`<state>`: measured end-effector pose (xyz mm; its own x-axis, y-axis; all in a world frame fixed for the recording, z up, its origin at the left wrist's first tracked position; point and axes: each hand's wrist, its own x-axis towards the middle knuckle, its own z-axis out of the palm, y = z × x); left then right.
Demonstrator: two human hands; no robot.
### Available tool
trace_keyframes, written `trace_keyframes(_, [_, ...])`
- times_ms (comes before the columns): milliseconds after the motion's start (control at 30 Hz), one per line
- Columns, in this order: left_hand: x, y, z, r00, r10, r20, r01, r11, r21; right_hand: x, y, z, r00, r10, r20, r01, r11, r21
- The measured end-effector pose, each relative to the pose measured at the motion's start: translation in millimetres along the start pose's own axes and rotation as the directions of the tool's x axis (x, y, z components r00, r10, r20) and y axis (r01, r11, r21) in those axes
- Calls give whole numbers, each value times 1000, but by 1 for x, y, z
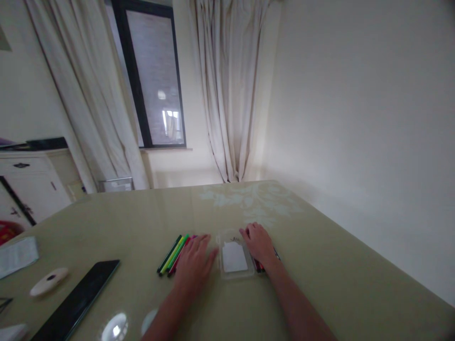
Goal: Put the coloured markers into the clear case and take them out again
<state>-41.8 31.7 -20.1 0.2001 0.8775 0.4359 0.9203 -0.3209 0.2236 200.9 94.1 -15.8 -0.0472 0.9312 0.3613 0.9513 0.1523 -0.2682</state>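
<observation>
Markers (pixel 177 256) lie partly under spread left fingers (pixel 204 242); right fingers (pixel 252 228) half curled.

Left hand (pixel 194 259): over coloured markers (pixel 174 255)
Right hand (pixel 258 241): over pens (pixel 257 266) beside a clear case (pixel 237 275)
Desk (pixel 220 305): black tablet (pixel 80 298) at left

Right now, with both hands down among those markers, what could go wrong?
Perhaps two things. The markers by the left hand lie loose on the table, so a nudge might scatter them. The right hand partly hides the pens beside the clear case, so one could get knocked unseen.
</observation>
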Motion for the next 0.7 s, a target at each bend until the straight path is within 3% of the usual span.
trace_keyframes(67, [-7,19,8,984,167,55,-161,982,-101,0,0,0,1000,-4,-11,4,1000,11])
trace_keyframes(133, [-14,31,14,962,242,125,-223,963,-149,0,1,1,1000,-3,-25,4,1000,24])
trace_keyframes(300, [-18,38,15,950,204,235,-165,971,-173,2,3,1,996,54,-66,-43,985,170])
trace_keyframes(433, [-17,36,14,951,195,238,-155,972,-175,6,9,1,978,135,-158,-61,915,399])
trace_keyframes(567, [-18,32,17,949,221,225,-180,965,-189,8,19,-9,974,162,-157,-57,851,522])
trace_keyframes(633, [-19,30,18,944,238,229,-196,962,-192,8,22,-20,942,244,-230,-82,834,546])
trace_keyframes(700, [-19,29,17,944,257,207,-218,957,-191,6,21,-32,880,351,-320,-106,802,589])
